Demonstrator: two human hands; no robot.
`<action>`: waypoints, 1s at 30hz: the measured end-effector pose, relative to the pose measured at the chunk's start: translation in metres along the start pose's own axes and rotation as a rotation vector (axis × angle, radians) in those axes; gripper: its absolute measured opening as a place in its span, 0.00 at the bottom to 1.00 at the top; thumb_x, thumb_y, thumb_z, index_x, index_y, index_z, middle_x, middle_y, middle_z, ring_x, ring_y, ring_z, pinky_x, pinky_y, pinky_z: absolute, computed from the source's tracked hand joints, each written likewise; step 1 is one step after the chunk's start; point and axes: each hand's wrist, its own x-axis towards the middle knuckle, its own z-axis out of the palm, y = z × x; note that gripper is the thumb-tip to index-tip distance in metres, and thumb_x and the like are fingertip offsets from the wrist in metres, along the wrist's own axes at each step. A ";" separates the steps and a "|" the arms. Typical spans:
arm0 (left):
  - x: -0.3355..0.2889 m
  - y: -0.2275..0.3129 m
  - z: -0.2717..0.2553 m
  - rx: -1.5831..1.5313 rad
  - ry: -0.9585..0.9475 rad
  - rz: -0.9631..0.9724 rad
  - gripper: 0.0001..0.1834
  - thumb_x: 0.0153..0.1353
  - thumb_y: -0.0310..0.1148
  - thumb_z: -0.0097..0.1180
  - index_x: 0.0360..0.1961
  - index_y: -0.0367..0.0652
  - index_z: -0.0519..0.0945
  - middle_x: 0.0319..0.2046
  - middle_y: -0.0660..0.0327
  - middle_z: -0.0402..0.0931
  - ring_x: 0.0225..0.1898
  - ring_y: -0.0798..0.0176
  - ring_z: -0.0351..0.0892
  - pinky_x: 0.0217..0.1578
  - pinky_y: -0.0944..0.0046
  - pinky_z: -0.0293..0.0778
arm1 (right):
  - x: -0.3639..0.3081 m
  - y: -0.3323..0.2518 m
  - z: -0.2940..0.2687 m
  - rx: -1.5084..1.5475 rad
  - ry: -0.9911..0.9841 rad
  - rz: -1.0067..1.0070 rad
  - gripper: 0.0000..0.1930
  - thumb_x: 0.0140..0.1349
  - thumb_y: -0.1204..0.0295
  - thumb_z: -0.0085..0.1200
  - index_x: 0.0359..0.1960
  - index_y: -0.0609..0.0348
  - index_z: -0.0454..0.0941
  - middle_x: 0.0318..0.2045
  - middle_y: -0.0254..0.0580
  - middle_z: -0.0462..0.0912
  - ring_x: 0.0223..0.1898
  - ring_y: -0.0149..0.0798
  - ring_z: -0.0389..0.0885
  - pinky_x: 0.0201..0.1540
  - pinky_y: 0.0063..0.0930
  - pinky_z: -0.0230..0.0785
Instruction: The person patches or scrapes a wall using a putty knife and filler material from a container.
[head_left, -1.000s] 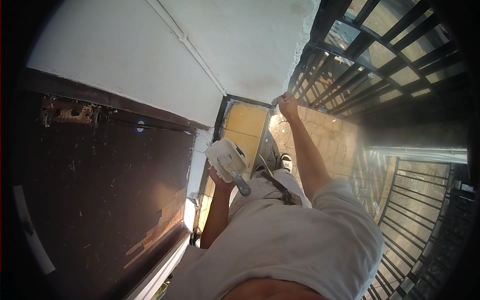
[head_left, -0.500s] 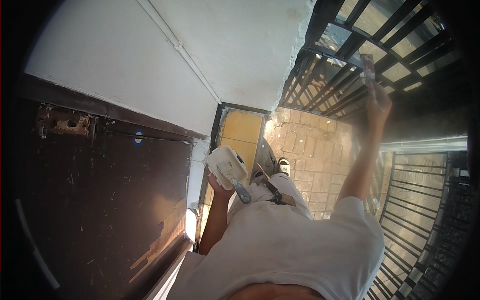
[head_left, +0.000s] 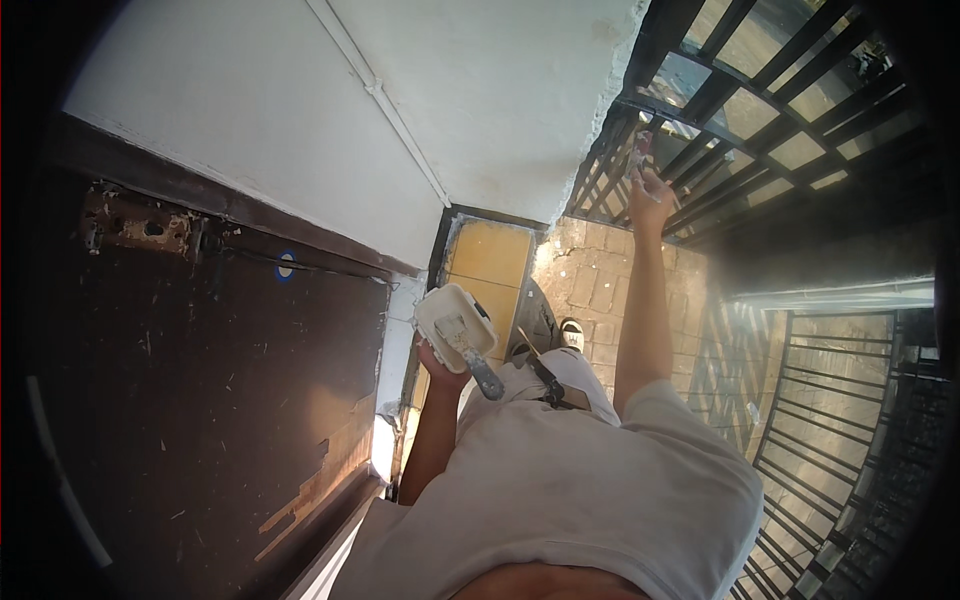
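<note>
My left hand (head_left: pixel 440 366) is closed round the side of a shallow white plastic tub (head_left: pixel 432 318), held at waist height. Inside the tub rests a putty knife (head_left: pixel 484 378) with a grey, smeared handle sticking out towards me; pale paste clings around its blade. My right arm is stretched forward, and my right hand (head_left: pixel 652 202) grips a second flat-bladed putty knife (head_left: pixel 642 152), streaked with white and reddish brown. Its blade is raised near the rough, chipped edge of the white wall (head_left: pixel 520 110), in front of the black bars; whether it touches the edge I cannot tell.
A black metal gate (head_left: pixel 740 110) stands ahead on the right. At left is a worn dark brown door (head_left: pixel 230 400) with a rusty latch. Yellow tiles (head_left: pixel 487 252) edge the brick paving (head_left: pixel 590 270). A tool (head_left: pixel 562 392) hangs at my waist. More railing (head_left: pixel 825 390) lies at right.
My right hand has swung left with its putty knife, from the gate bars towards the white wall's edge. My left hand and the tub have hardly moved.
</note>
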 end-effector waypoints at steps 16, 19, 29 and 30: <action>0.006 -0.003 -0.015 0.061 0.039 0.054 0.36 0.66 0.61 0.34 0.66 0.49 0.69 0.57 0.55 0.74 0.57 0.45 0.75 0.56 0.36 0.72 | -0.033 -0.040 -0.010 0.380 -0.498 0.314 0.08 0.66 0.68 0.60 0.30 0.57 0.80 0.16 0.25 0.71 0.14 0.21 0.63 0.16 0.19 0.50; 0.003 -0.015 0.006 0.143 -0.022 0.104 0.36 0.66 0.62 0.35 0.66 0.49 0.69 0.57 0.55 0.74 0.57 0.45 0.75 0.54 0.34 0.72 | -0.041 -0.033 -0.034 0.335 -0.580 0.249 0.09 0.66 0.68 0.57 0.27 0.55 0.78 0.21 0.27 0.73 0.21 0.21 0.68 0.23 0.19 0.57; 0.021 -0.018 0.035 0.038 -0.009 0.057 0.34 0.68 0.60 0.37 0.64 0.48 0.70 0.56 0.57 0.75 0.56 0.50 0.77 0.57 0.46 0.74 | -0.073 -0.052 -0.039 0.969 -0.443 0.093 0.13 0.55 0.67 0.47 0.39 0.60 0.75 0.61 0.53 0.73 0.64 0.53 0.70 0.68 0.49 0.59; 0.023 -0.021 0.037 0.038 -0.006 0.068 0.34 0.68 0.60 0.37 0.64 0.48 0.70 0.56 0.57 0.75 0.56 0.50 0.77 0.57 0.46 0.74 | -0.072 -0.049 -0.039 1.119 -0.494 0.135 0.14 0.55 0.68 0.45 0.40 0.62 0.75 0.53 0.52 0.77 0.62 0.52 0.71 0.67 0.47 0.60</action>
